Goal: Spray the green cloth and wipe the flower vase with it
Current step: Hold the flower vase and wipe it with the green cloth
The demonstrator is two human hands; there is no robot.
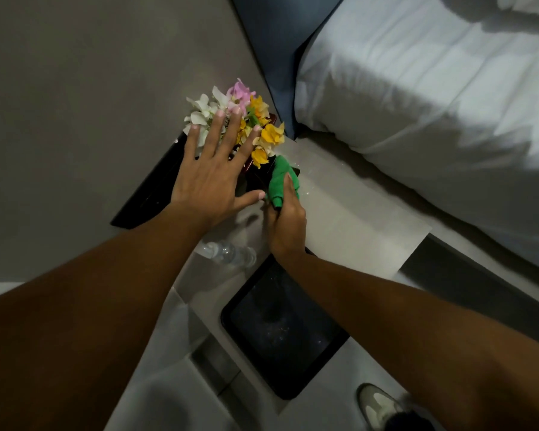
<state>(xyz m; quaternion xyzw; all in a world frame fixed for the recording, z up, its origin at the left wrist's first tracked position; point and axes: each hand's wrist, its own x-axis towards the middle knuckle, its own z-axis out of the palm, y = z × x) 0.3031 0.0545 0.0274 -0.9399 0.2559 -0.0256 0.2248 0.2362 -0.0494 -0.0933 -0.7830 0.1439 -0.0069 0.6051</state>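
The left hand (209, 178) lies flat with fingers spread, grip open, over the flowers (249, 119). The right hand (285, 225) has its grip closed around the green cloth (279, 178), pressing it against the dark flower vase (257, 177) on the worktop (355, 222), beside the bed (433, 104).

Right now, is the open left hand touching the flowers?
Touching. Head view: left hand lies spread flat on the white, pink and yellow flowers, fingers pressed over the blooms.

A single head-worn wide-angle camera looks steeply down from close above the nightstand (349, 219), with the bed (433, 104) at upper right.
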